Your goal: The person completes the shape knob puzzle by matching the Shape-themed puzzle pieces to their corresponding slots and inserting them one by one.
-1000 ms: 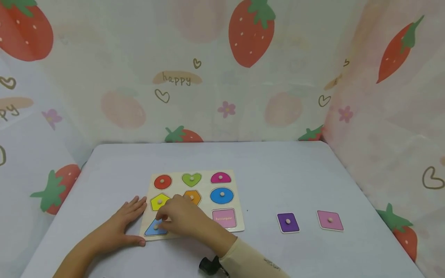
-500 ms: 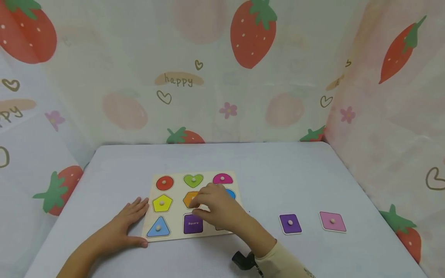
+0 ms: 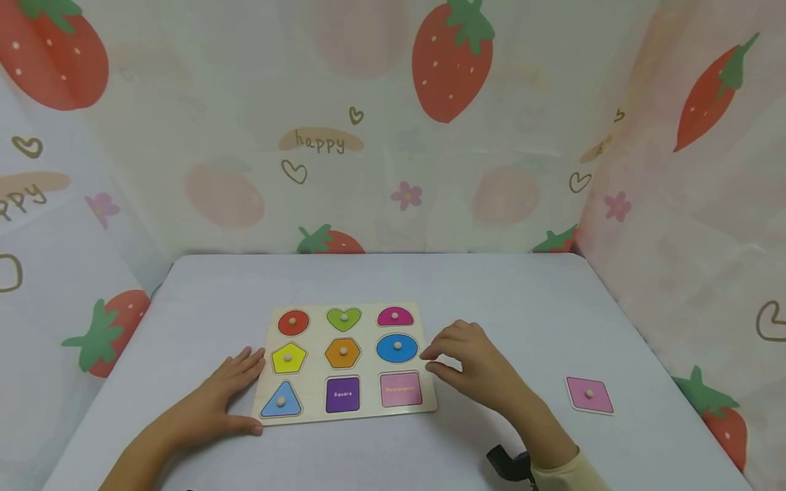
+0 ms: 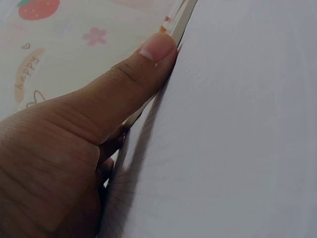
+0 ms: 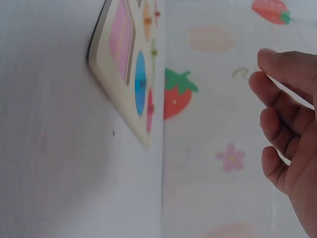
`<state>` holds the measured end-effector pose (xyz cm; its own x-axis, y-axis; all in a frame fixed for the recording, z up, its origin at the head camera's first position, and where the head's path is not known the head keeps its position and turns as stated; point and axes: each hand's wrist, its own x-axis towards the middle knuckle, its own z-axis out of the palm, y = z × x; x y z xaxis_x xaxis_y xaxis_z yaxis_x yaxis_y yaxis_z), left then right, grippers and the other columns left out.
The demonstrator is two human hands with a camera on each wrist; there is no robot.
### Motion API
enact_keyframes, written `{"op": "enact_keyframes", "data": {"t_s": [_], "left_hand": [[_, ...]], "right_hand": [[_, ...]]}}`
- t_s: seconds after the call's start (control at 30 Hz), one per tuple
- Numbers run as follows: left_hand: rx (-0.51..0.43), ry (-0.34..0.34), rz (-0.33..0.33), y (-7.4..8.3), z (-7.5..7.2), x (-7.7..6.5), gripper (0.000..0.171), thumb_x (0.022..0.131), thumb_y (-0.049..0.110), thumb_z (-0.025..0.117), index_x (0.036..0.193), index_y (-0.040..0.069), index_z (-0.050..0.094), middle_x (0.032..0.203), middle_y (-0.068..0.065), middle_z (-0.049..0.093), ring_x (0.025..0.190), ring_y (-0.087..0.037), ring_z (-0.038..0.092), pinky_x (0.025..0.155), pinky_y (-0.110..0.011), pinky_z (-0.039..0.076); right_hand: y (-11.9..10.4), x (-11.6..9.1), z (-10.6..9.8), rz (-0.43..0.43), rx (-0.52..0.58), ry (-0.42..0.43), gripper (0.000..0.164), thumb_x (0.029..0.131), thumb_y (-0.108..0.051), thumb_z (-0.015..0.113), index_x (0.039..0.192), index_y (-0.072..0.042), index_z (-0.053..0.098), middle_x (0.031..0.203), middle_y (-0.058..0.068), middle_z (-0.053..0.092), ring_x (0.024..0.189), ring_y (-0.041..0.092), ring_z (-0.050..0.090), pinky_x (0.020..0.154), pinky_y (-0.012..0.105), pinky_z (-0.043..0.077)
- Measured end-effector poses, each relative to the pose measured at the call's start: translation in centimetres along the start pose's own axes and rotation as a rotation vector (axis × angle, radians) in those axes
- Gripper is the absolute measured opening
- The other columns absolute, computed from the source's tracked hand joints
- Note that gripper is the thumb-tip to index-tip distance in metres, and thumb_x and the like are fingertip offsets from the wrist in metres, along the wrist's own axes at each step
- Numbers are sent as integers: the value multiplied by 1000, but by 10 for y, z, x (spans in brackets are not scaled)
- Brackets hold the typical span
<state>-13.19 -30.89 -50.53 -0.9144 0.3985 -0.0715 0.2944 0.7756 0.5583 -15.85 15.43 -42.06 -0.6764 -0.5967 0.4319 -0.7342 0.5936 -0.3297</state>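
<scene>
A pale wooden knob puzzle board (image 3: 312,409) lies on the white table. My left hand (image 3: 209,402) rests flat along its left side, with the thumb (image 4: 153,54) at the front left corner. Over the table just right of the board, my right hand (image 3: 473,361) hovers with loosely bent fingers (image 5: 277,94) and nothing between them. Several knobbed shapes sit in the board, among them a blue oval (image 3: 397,348) and a light blue triangle (image 3: 281,404). The purple square recess (image 3: 342,404) and the pink rectangle recess (image 3: 400,399) hold no piece. A loose pink rectangle piece (image 3: 589,395) lies farther right.
A black device (image 3: 510,464) hangs at my right wrist, by the beige sleeve (image 3: 568,474). Behind the table (image 3: 491,286) stands a strawberry-printed backdrop (image 3: 393,150), which continues along both sides.
My right hand has moved right, from over the triangle, across the board to beyond its right edge. It now hides the loose purple square piece. The left hand has stayed put.
</scene>
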Motion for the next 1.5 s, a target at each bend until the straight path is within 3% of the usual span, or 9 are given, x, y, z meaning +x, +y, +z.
{"op": "enact_keyframes", "data": {"t_s": [0.33, 0.7, 0.93, 1.2, 1.5], "left_hand": [[-9, 1, 14, -3, 0, 0, 119, 67, 71, 81, 159, 9, 37, 170, -5, 26, 158, -38, 12, 109, 0, -14], [6, 11, 40, -1, 4, 1, 119, 67, 71, 81, 158, 8, 38, 169, -6, 27, 158, -39, 13, 111, -1, -13], [10, 6, 25, -3, 2, 1, 120, 67, 73, 80, 159, 9, 36, 170, -5, 26, 158, -38, 12, 110, -1, -14], [-8, -1, 7, -2, 2, 0, 121, 67, 72, 80, 160, 9, 36, 170, -6, 25, 158, -39, 11, 109, 0, -14], [-8, -7, 8, 0, 0, 1, 121, 66, 72, 80, 159, 8, 36, 170, -7, 25, 158, -39, 10, 110, -2, -15]], "right_hand": [[40, -41, -25, 55, 40, 57, 25, 83, -9, 85, 101, -25, 77, 99, -16, 71, 101, 7, 59, 86, 31, 49], [69, -82, -45, 187, 52, 60, 35, 82, -3, 84, 103, -29, 75, 94, -17, 69, 97, 4, 57, 85, 21, 48], [84, -96, -41, 226, 117, -35, 18, 88, -9, 80, 103, -18, 76, 96, -16, 69, 95, 7, 59, 85, 28, 52], [93, -107, -44, 290, 169, -139, 15, 87, -14, 81, 101, -19, 76, 94, -15, 69, 89, 10, 61, 82, 32, 51], [99, -112, -42, 385, 250, -254, 14, 89, -20, 81, 102, -19, 77, 92, -10, 69, 87, 14, 59, 77, 28, 49]]}}
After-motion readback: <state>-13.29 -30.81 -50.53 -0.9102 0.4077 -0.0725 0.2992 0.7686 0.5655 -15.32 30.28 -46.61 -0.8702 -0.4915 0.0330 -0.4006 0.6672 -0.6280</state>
